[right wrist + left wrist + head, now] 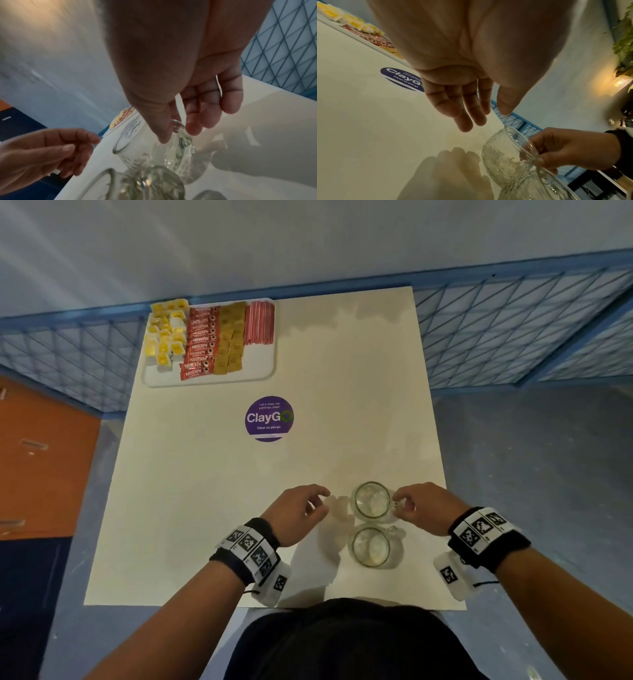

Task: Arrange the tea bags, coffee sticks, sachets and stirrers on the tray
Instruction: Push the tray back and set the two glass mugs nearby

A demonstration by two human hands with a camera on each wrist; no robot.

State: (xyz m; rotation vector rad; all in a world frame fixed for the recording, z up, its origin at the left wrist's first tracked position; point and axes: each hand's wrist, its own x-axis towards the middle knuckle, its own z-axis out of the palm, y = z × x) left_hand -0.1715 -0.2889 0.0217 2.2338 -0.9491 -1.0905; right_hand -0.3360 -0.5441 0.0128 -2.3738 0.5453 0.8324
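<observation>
A white tray (pixel 263 371) lies at the table's far left corner. In it, from left to right, are yellow tea bags (pixel 166 332), red coffee sticks (pixel 200 342), brown sachets (pixel 230 337) and red-and-white stirrers (pixel 259 323). Both hands are far from it, near the front right of the table. My right hand (pixel 399 503) pinches the handle of the farther glass mug (pixel 371 501) between thumb and fingers (pixel 192 129). My left hand (pixel 323 501) hovers just left of that mug, fingers (pixel 471 115) loosely curled, holding nothing.
A second glass mug (pixel 371 546) stands right behind the held one, nearer to me. A round purple sticker (pixel 269 418) marks the table's middle. A blue mesh railing (pixel 513 330) runs behind the table, and the right table edge is close to the mugs.
</observation>
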